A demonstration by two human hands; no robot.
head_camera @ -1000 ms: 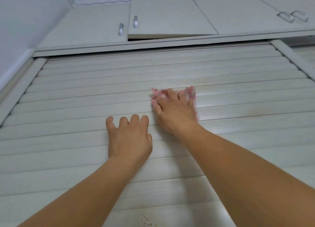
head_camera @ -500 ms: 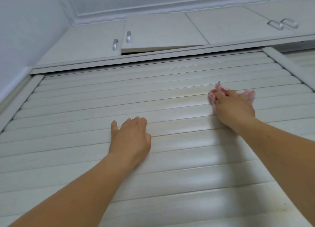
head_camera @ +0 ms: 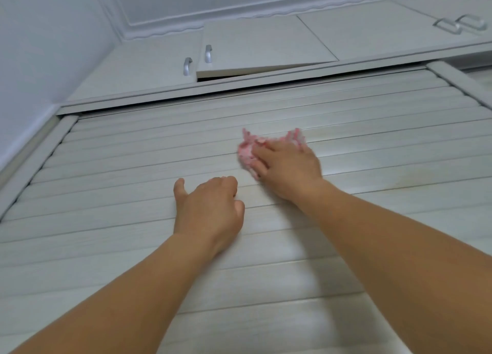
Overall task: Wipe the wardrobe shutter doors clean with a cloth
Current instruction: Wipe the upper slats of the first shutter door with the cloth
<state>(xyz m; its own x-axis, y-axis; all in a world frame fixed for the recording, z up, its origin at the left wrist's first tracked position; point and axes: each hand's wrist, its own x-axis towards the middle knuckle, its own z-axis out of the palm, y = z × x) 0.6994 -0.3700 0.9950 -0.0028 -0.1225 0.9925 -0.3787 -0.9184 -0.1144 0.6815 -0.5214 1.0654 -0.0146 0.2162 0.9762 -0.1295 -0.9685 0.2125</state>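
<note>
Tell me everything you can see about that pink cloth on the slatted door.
The pink cloth looks soft and fluffy, pink with paler, whitish tufts. It is bunched up, not spread flat, and lies pressed against the pale slats of the shutter door, in the upper middle of the panel. The right hand covers most of it, so only its edges show, past the fingers. The left hand does not touch it.

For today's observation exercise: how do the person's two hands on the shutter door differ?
The right hand presses a pink cloth to the slats; the left hand holds nothing. The right hand lies higher up the shutter door than the left hand. Both rest against the door.
</note>
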